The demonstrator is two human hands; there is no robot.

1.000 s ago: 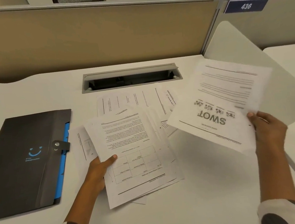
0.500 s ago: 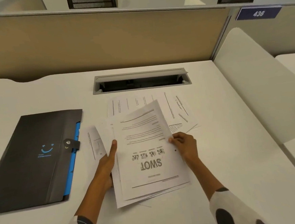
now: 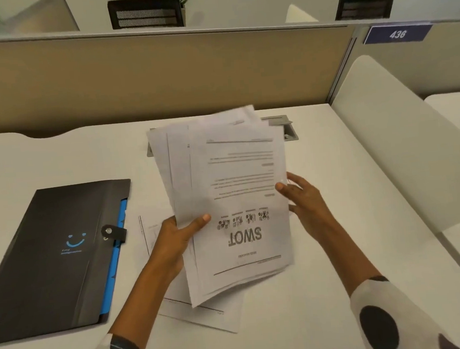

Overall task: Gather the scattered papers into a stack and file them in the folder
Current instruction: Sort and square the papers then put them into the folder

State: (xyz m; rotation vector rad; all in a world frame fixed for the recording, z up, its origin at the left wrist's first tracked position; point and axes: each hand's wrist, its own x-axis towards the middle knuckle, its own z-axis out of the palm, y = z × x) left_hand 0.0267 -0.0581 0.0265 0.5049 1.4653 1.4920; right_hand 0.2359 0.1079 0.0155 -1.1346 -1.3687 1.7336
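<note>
Folder (image 3: 51, 260) lay closed at desk (image 3: 323, 222) left. Loose sheet (image 3: 206, 314) lay flat beside it, under raised stack (image 3: 233, 201). Left hand (image 3: 178, 236) gripped stack's left edge, thumb on top. Right hand (image 3: 305, 198), fingers spread, touched stack's right edge.

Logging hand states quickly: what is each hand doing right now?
Left hand: grips the stack of papers at its left edge.
Right hand: open, fingers against the stack's right edge.

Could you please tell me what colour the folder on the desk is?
The folder is black with a blue smile mark and blue inner edge, seen in the head view.
</note>
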